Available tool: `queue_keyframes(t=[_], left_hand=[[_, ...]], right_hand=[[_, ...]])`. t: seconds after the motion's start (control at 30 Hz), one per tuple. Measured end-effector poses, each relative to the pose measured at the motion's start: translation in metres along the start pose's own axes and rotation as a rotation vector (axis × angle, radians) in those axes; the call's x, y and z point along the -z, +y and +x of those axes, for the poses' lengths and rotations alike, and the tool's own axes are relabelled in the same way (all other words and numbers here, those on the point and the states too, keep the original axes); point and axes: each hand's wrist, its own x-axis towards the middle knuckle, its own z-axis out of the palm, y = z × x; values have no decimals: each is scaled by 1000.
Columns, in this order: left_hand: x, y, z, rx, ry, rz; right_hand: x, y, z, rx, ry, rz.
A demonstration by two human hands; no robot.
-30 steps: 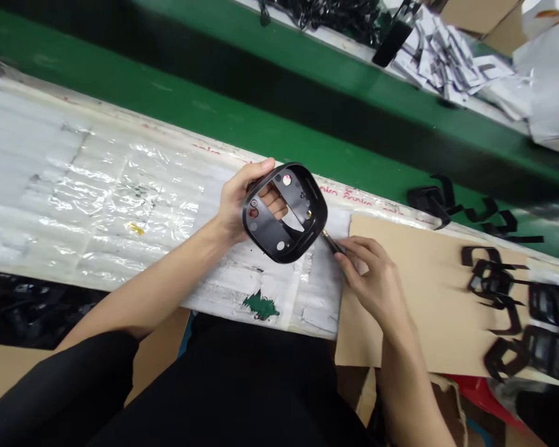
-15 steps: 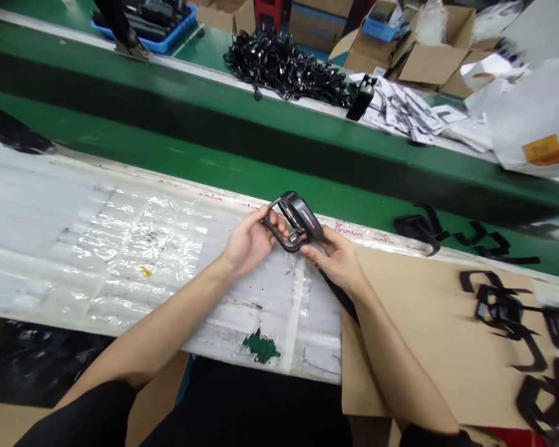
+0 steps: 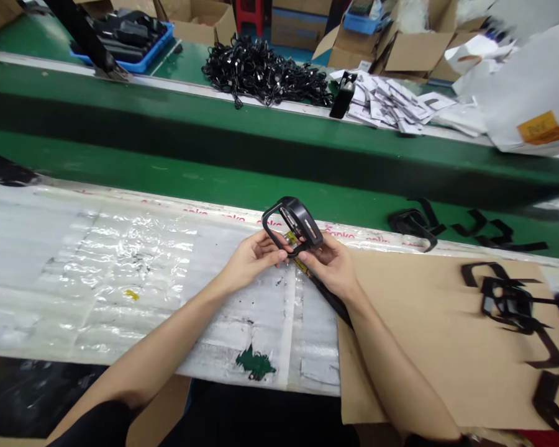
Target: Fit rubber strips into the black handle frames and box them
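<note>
Between my two hands is a black plastic frame with rounded corners and a slotted side, held tilted above the white-covered bench. My left hand pinches its lower left edge between thumb and fingers. My right hand grips its lower right side, thumb in front. A dark bar with yellow marks runs from below the frame toward my right wrist; whether it joins the frame I cannot tell. Some yellow also shows inside the frame's opening.
Several black brackets lie on a cardboard sheet at right, more black parts on the green surface behind. Across a raised green ledge are a pile of black cables, white leaflets and a blue tray.
The frame has turned, so its opening shows more. My left hand has shifted down to its lower edge, and the yellow-marked bar is now visible below it. The camera view has shifted slightly.
</note>
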Motion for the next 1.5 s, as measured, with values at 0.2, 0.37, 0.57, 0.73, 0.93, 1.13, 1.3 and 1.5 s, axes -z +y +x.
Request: queue_keyframes(t=[0.2, 0.37, 0.57, 0.73, 0.93, 1.13, 1.3, 1.5], left_hand=[[6, -3, -1, 1, 7, -42], [3, -4, -4, -61, 95, 139], [2, -8, -1, 1, 16, 140], [4, -7, -2, 17, 20, 250], [4, -7, -8, 289, -171, 255], [-1, -9, -10, 2, -35, 310], [4, -3, -15, -354, -83, 728], [4, -10, -15, -601, -21, 834]], right_hand=[[2, -5, 0, 159, -16, -221], [0, -13, -2, 232, 44, -359], [-4, -14, -9, 273, -57, -441], [-9, -12, -13, 431, -14, -537], [-17, -16, -18, 696, 12, -730], [-22, -18, -18, 690, 213, -576], [-9, -22, -14, 329, 44, -87], [0, -26, -12, 64, -214, 10]])
